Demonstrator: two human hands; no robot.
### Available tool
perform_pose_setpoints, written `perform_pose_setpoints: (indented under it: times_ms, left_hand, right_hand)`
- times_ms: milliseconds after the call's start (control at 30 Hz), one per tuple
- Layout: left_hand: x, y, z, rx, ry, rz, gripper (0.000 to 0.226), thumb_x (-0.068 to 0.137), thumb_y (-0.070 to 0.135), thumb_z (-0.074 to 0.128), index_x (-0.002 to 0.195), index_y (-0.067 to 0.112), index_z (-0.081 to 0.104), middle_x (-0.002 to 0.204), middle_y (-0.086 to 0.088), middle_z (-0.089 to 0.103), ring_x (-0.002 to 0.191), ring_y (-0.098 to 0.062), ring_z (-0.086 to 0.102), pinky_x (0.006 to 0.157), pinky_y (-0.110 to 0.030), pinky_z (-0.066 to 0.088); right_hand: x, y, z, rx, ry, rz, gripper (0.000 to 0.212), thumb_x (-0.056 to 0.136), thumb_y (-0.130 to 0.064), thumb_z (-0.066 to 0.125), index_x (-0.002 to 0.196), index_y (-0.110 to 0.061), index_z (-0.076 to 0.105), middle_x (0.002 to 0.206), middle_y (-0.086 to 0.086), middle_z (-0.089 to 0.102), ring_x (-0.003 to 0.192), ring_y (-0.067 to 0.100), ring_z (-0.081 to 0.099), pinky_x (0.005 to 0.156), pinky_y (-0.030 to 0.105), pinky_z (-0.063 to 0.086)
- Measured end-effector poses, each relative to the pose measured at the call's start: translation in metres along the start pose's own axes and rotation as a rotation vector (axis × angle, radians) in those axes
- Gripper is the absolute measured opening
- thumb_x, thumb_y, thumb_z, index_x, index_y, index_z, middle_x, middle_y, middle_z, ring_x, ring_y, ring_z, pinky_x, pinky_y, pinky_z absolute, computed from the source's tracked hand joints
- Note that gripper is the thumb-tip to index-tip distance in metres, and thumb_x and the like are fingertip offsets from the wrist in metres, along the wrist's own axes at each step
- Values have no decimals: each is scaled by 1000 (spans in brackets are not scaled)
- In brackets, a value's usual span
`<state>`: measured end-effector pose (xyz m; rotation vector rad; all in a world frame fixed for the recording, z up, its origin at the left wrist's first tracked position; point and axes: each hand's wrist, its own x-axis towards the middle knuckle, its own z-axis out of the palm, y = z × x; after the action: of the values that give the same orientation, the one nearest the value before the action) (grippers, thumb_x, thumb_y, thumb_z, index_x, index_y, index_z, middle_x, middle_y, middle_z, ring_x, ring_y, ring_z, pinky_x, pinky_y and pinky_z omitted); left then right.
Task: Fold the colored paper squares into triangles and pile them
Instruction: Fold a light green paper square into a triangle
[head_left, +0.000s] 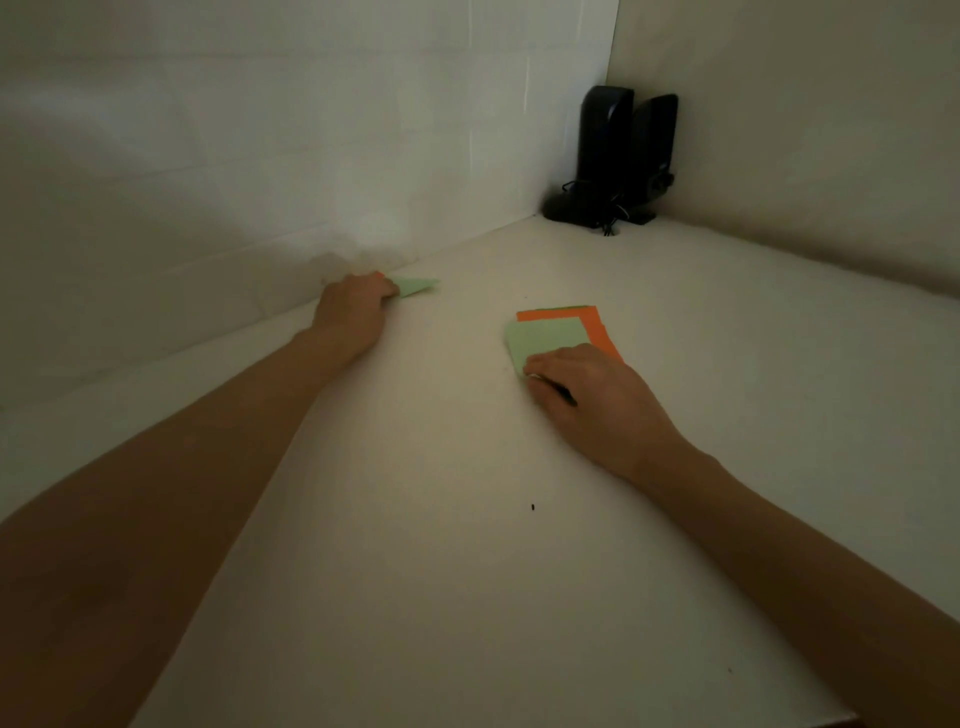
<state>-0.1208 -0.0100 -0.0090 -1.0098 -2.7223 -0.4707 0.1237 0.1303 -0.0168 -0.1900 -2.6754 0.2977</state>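
The left grip (353, 306) pinched the triangle (417, 286); the right grip (587, 395) pinched the green square (545, 338), and lifting it might have dragged the orange sheet (597, 325) askew.

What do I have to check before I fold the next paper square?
1. Green triangle lying by the wall: ok.
2. Left hand free: not ok, it holds the triangle's end.
3. Right hand on the light green square: ok, fingers at its near corner.
4. Only one sheet taken: cannot tell.
5. More squares left: ok, an orange square lies beneath.
6. Table space in front for folding: ok.
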Motion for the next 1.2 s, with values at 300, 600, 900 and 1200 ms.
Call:
perform_pose_setpoints:
  times_ms: [300,600,900,1200]
  left_hand:
    - [-81,-3,-34,-61,-182,113,53,87,35,34,133,12,46,132,-15,54,118,-31,51,97,-31,35]
    - [-87,-11,-29,-29,-146,178,71,87,51,23,139,5,38,143,-15,43,128,-27,44,104,-32,27]
    - [-91,-26,-28,235,-267,160,56,99,47,10,150,24,10,157,10,5,144,-8,3,115,-33,3]
    - [-102,-29,-27,60,-251,156,55,99,46,22,149,25,17,156,11,13,142,-2,11,113,-24,8]
  right_hand:
    - [0,-3,3,-131,138,-18,47,91,-39,37,95,-4,68,110,16,66,100,35,60,87,39,48]
    - [89,-74,43,-79,-412,-182,52,102,-30,25,149,-8,19,158,7,14,144,17,14,114,28,8]
    - [95,-48,39,-245,-443,-61,53,102,-38,17,150,-14,17,158,0,15,145,13,9,117,36,0]
    - [100,-74,46,-110,-570,-202,51,103,-34,17,151,-20,6,159,-4,2,145,6,2,115,30,-2]
